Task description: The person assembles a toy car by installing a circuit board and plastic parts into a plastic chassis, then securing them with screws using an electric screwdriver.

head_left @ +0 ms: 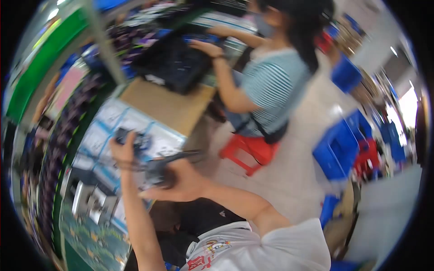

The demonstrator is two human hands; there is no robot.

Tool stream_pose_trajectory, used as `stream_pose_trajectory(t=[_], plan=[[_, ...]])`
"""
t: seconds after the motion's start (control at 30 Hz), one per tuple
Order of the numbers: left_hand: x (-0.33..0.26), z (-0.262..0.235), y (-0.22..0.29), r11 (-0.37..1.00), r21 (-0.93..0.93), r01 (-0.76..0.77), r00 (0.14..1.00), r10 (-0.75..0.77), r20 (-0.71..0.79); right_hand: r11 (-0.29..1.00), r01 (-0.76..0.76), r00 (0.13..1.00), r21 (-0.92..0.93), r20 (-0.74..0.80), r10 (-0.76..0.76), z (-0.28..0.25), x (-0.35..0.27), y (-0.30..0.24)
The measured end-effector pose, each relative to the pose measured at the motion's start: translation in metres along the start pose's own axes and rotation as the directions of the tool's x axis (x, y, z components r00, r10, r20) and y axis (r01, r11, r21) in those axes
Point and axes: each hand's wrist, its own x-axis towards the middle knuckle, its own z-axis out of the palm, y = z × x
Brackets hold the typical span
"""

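Note:
The picture is tilted and blurred by motion. My left hand (123, 148) is raised over the workbench (159, 105) and closes around a small dark part (131, 137). My right hand (181, 180) sits just right of it, gripping a dark tool (168, 163) with a thin long tip that points right. The two hands are close together, almost touching. What the dark part is cannot be made out.
A co-worker in a striped top (271, 86) sits on a red stool (248, 151) and handles a black tray (174, 61) on the bench. Blue crates (337, 151) stand on the floor at right. White sheets with blue lines (108, 126) cover the bench.

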Motion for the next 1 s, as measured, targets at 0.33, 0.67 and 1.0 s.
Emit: stream_pose_trajectory(t=[0.33, 0.67, 1.0], plan=[[0.063, 0.065, -0.123, 0.877, -0.480, -0.005, 1.000, 0.007, 0.003, 1.000, 0.020, 0.993, 0.008, -0.117, -0.019, 0.018, -0.007, 0.008], [0.036, 0.093, -0.082, 0.667, -0.704, 0.243, 0.955, -0.039, 0.293, 0.993, 0.065, 0.967, 0.097, -0.252, -0.038, 0.019, -0.005, 0.012], [-0.025, 0.032, -0.047, 0.402, -0.797, 0.450, 0.880, -0.050, 0.472, 1.000, -0.003, 0.997, 0.003, -0.077, 0.003, -0.001, -0.017, 0.007]])
